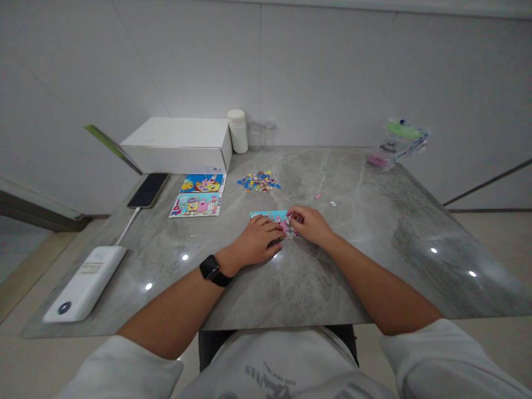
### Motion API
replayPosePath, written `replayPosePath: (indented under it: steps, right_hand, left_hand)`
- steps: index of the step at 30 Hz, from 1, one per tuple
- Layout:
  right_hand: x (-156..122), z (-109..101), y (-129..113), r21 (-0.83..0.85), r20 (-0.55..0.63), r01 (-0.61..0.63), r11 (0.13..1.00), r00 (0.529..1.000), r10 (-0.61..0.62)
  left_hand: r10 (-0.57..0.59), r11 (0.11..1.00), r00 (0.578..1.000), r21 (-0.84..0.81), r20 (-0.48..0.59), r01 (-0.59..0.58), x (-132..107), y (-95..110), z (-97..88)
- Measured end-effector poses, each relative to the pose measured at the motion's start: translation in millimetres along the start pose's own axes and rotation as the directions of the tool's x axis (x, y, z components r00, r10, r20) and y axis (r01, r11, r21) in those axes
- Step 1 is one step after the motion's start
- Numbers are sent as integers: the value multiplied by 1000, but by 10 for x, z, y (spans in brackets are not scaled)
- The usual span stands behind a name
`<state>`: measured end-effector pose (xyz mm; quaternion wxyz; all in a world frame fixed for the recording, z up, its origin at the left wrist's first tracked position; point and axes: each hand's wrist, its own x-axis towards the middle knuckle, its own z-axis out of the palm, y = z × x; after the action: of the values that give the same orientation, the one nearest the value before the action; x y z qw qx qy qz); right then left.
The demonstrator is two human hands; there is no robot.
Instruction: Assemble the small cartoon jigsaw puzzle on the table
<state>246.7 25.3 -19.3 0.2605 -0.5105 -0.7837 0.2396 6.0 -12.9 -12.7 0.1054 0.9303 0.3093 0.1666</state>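
Observation:
A partly assembled cartoon jigsaw puzzle (270, 214) lies on the table in front of me. My left hand (261, 238), with a black watch on its wrist, rests across it with fingers stretched out, hiding much of the picture. At the puzzle's right side, my right hand (310, 224) is pinched with thumb and fingertips on a small puzzle piece (290, 221), partly hidden by the fingers. A pink loose piece (318, 195) and a pale one (333, 204) lie beyond my right hand. Farther back is a heap of mixed puzzle pieces (260, 181).
Two cartoon picture cards (195, 205) lie left of the heap. Behind them stand a white box (178, 147), a white bottle (238, 133) and two clear glasses (261, 137). A phone (148, 190) is cabled to a power bank (85, 285). A plastic bag (397, 145) sits back right.

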Motion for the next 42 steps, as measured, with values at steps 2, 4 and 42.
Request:
replayPosePath:
  steps: [2,4,42]
  right_hand:
    - [-1,9,-15,-33,-3,8,999,1000,-8]
    - [0,17,-27,-68,-12,12,998,1000,-13]
    - [-53,-109,96,-283,70,65,957,996,-47]
  left_hand:
    - [1,1000,1000,0,4,-1,3,1,1]
    - [-2,1000,1000,1,6,2,7,5,-4]
    - [-4,1000,1000,-18,15,4,33,31,-37]
